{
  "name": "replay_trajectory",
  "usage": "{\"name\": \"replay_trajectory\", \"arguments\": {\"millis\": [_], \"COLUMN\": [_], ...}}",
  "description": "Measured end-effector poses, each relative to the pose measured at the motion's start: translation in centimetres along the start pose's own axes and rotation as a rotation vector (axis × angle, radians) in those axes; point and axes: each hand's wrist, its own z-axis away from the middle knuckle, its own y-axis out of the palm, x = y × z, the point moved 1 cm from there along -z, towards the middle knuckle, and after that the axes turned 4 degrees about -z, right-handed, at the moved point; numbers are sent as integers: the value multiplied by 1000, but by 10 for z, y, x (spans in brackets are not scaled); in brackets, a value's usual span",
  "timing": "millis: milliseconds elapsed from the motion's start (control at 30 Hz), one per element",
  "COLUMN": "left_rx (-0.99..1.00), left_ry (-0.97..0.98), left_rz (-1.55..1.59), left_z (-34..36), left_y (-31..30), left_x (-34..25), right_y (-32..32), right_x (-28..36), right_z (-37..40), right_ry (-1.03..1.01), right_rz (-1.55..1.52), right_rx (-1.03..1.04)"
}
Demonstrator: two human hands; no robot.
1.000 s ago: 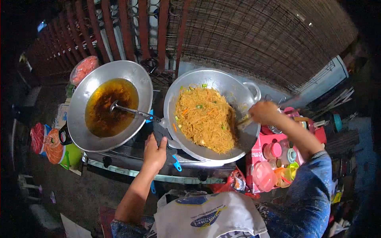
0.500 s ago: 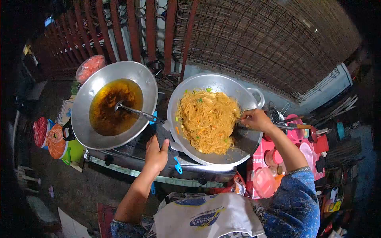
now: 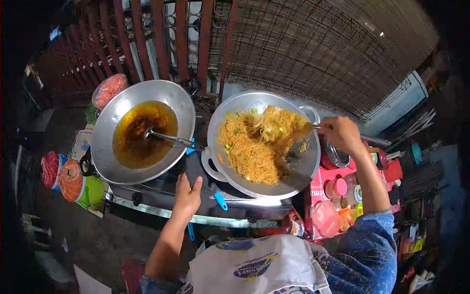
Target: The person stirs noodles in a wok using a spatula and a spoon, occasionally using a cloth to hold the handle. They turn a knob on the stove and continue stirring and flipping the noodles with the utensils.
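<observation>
My right hand [image 3: 341,133] grips the handle of a utensil that holds a clump of noodles [image 3: 281,125] up over the right side of a large metal wok [image 3: 313,164]. More noodles with green and orange bits lie in the wok below. My left hand [image 3: 187,198] is over the stove's front part, left of the wok's bare loop handle and not touching it. Its thumb and fingers are apart, with nothing visible between them. Left of it stands a second wok [image 3: 105,147] with dark oil and a ladle [image 3: 169,137] resting in it.
A blue-ended tool [image 3: 221,201] lies at the stove's front edge. Pink containers [image 3: 327,219] and jars stand on a pink cloth at right. Behind the woks is a red-brown fence [image 3: 181,44]. A bagged green bucket [image 3: 91,191] and a bowl of pink pieces [image 3: 110,89] are at left.
My right hand has risen up and right, lifting noodles from the pile. My left hand has let go of the dark cloth at the wok's handle and moved slightly down.
</observation>
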Motion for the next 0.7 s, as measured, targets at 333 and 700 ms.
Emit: {"name": "replay_trajectory", "arguments": {"millis": [333, 700], "left_rx": [74, -132], "left_ry": [-155, 179], "left_rz": [424, 191], "left_z": [58, 10], "left_y": [-52, -10], "left_x": [24, -8], "right_y": [46, 102], "right_x": [8, -40], "right_z": [27, -3], "right_ry": [-163, -10], "right_rz": [284, 606], "right_rx": [-286, -111]}}
